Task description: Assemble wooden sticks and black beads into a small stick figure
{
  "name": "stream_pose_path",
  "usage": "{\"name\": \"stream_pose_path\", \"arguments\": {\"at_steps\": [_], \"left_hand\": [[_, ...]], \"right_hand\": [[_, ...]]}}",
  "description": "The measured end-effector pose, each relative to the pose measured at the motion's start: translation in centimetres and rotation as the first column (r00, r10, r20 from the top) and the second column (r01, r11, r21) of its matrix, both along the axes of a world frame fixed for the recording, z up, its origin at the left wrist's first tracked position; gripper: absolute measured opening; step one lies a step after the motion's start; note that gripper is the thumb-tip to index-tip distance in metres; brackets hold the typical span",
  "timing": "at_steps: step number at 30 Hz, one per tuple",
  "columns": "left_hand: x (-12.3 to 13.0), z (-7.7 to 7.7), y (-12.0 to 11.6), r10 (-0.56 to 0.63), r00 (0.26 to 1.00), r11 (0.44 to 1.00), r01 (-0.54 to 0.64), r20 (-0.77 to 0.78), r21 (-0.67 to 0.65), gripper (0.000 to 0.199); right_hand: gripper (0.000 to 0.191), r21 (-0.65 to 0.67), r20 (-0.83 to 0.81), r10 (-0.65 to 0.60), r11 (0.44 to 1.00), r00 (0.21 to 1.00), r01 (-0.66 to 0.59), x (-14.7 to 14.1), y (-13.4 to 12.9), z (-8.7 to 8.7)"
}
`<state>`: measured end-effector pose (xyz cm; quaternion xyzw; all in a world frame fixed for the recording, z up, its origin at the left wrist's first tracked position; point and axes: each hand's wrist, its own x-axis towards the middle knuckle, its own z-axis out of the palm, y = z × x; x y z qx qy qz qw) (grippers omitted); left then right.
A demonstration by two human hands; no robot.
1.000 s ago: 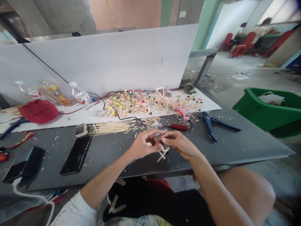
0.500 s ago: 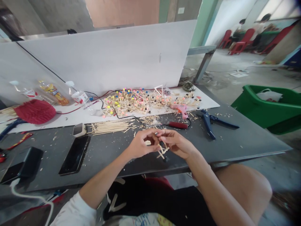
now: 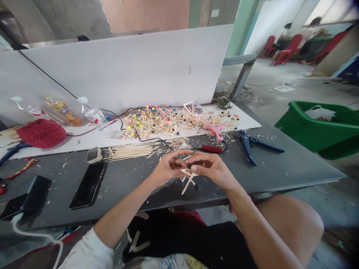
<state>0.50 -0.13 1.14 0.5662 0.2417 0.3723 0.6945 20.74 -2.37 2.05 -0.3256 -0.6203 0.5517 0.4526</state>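
Observation:
Between my two hands is a small figure of wooden sticks point(image 3: 188, 182) with black balls on it, held above the near edge of the dark table. My left hand point(image 3: 167, 170) is closed on its left side, fingers curled. My right hand point(image 3: 211, 169) pinches it from the right, thumb and fingertips beside a black ball point(image 3: 189, 166). Parts of the figure are hidden behind my fingers. Just beyond my hands lie cut stick pieces point(image 3: 178, 142) and a red-handled tool point(image 3: 211, 149).
A heap of stick pieces with coloured balls point(image 3: 157, 119) covers the white board. Long sticks point(image 3: 134, 150), a phone point(image 3: 89, 185) and a power bank point(image 3: 26, 196) lie left. A pink glue gun point(image 3: 215, 131) and blue cutters point(image 3: 248, 147) lie right, near a green bin point(image 3: 305, 129).
The stick figure has turned in my fingers, so a black ball now shows on top and one stick points down toward me. My right hand's fingers have shifted slightly left.

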Motion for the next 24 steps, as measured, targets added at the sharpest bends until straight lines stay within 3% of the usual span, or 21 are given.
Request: {"name": "stream_pose_path", "arguments": {"at_steps": [10, 24], "left_hand": [[-0.02, -0.36, 0.03, -0.021, 1.0, 0.999, 0.021, -0.023, -0.025, 0.073], [-0.04, -0.09, 0.04, -0.013, 1.0, 0.998, 0.014, 0.015, -0.062, 0.069]], "right_hand": [[0.02, 0.138, 0.103, -0.035, 0.99, 0.994, 0.02, 0.18, -0.11, 0.33], [0.017, 0.107, -0.08, -0.074, 0.991, 0.994, 0.083, -0.4, 0.07, -0.5]]}}
